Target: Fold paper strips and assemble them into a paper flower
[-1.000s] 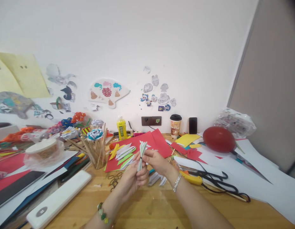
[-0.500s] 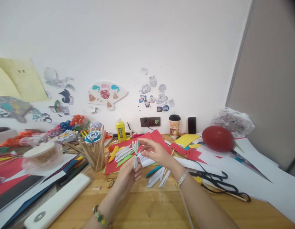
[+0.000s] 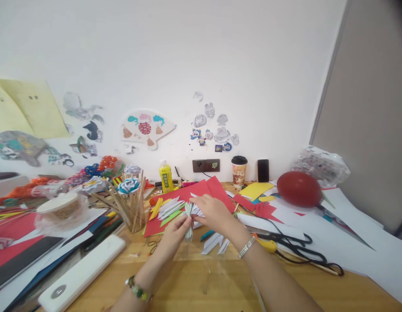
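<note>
A bundle of folded white and pale green paper strips (image 3: pixel 188 234), pinched in at its middle, stands upright between my hands. My left hand (image 3: pixel 176 232) is closed on the bundle from the left, with thumb and fingertips at its waist. From the right, my right hand (image 3: pixel 211 212) has its fingers curled round the upper part and its thumb near the waist. The fingers partly cover the bundle. Behind it, folded white paper pieces (image 3: pixel 171 209) lie on red paper (image 3: pixel 153 228). More white pieces (image 3: pixel 212 243) rest on the table just right of the bundle.
Wooden sticks (image 3: pixel 135 212) with paper flowers stand at left, near a white oblong device (image 3: pixel 85 271). Black-handled scissors (image 3: pixel 313 256) and a yellow tool (image 3: pixel 266 245) lie right. Behind are a yellow bottle (image 3: pixel 166 177), a paper cup (image 3: pixel 239 173) and a red balloon (image 3: pixel 299 189).
My right hand has come in and down from beside the bundle, and its fingers now close on it. My left hand has shifted slightly, its thumb and fingertips now at the waist.
</note>
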Tool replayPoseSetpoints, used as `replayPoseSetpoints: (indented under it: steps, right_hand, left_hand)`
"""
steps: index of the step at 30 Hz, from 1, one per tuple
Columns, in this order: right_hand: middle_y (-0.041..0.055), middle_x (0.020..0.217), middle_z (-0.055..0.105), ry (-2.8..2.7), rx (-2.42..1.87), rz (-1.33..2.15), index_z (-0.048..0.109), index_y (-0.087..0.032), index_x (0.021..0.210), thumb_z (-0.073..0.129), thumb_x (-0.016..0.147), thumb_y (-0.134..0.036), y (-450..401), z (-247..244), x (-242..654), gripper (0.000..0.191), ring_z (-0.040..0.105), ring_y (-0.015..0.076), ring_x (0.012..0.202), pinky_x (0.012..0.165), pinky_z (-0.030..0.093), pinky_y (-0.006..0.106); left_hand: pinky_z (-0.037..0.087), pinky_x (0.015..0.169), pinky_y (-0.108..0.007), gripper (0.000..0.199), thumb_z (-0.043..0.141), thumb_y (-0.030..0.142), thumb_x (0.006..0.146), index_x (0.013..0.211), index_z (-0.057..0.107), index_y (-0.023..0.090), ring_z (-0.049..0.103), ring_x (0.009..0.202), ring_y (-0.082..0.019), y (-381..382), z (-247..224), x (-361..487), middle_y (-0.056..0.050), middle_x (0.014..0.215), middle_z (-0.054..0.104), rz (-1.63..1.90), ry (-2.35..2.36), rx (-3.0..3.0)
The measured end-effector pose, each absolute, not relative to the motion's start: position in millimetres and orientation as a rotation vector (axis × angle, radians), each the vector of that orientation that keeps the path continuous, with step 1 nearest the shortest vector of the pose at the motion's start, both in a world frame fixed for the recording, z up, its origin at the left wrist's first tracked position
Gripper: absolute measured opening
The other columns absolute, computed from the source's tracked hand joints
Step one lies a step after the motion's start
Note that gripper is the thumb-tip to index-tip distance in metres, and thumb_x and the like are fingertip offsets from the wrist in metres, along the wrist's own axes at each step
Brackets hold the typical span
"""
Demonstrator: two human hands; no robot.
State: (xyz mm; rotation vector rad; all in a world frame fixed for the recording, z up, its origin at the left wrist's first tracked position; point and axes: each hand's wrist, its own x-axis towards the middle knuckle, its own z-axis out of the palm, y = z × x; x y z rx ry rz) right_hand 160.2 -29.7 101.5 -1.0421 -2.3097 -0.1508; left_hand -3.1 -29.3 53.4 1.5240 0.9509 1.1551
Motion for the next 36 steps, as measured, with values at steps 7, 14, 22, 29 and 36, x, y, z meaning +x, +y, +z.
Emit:
replayPoseSetpoints:
  steps: [7,14,22,29,36]
  right_hand:
    - [0.0115,0.100,0.059,-2.393,-1.012,-0.398,0.055,-0.014,0.102,0.062,0.077,-0.035,-32.1,102.8,165.2,0.033,0.050,0.0246,0.095,0.081,0.041,0.037]
    - [0.0078,0.102,0.052,-2.449,-1.011,-0.321,0.046,-0.020,0.116,0.072,0.058,-0.053,-40.9,101.1,162.2,0.071,0.045,0.0244,0.098,0.086,0.036,0.039]
    - [0.0097,0.100,0.050,-2.392,-1.132,-0.354,0.049,-0.015,0.107,0.074,0.052,-0.054,-38.7,91.3,154.2,0.072,0.042,0.0270,0.099,0.088,0.033,0.042]
    - [0.0091,0.107,0.048,-2.425,-1.073,-0.204,0.047,-0.018,0.112,0.073,0.054,-0.054,-30.4,88.1,166.4,0.072,0.042,0.0255,0.100,0.087,0.034,0.037]
    - [0.0099,0.102,0.053,-2.433,-1.083,-0.367,0.050,-0.015,0.102,0.062,0.069,-0.026,-32.5,87.2,161.8,0.037,0.042,0.0238,0.098,0.090,0.030,0.038]
  left_hand:
    - [0.039,0.064,-0.022,0.039,0.070,0.050,0.060,0.073,0.062,0.014,0.050,0.071,-0.016,-32.2,59.3,-0.3,-0.002,0.072,0.060,1.211,0.929,1.348]
    - [0.046,0.066,-0.027,0.046,0.066,0.053,0.062,0.087,0.062,0.014,0.056,0.073,-0.018,-25.8,52.3,-3.5,-0.003,0.077,0.063,1.117,0.918,1.350]
    - [0.047,0.078,-0.032,0.043,0.072,0.040,0.061,0.094,0.063,0.014,0.060,0.088,-0.022,-20.3,50.6,-8.9,-0.005,0.092,0.068,0.995,0.840,1.542]
    - [0.044,0.088,-0.040,0.051,0.074,0.039,0.059,0.104,0.064,0.015,0.059,0.098,-0.026,-15.4,53.8,-18.4,-0.007,0.102,0.068,0.832,0.796,1.602]
    - [0.046,0.084,-0.038,0.042,0.072,0.039,0.060,0.092,0.069,0.013,0.061,0.088,-0.025,-10.4,50.0,-19.1,-0.006,0.087,0.070,0.850,0.855,1.712]
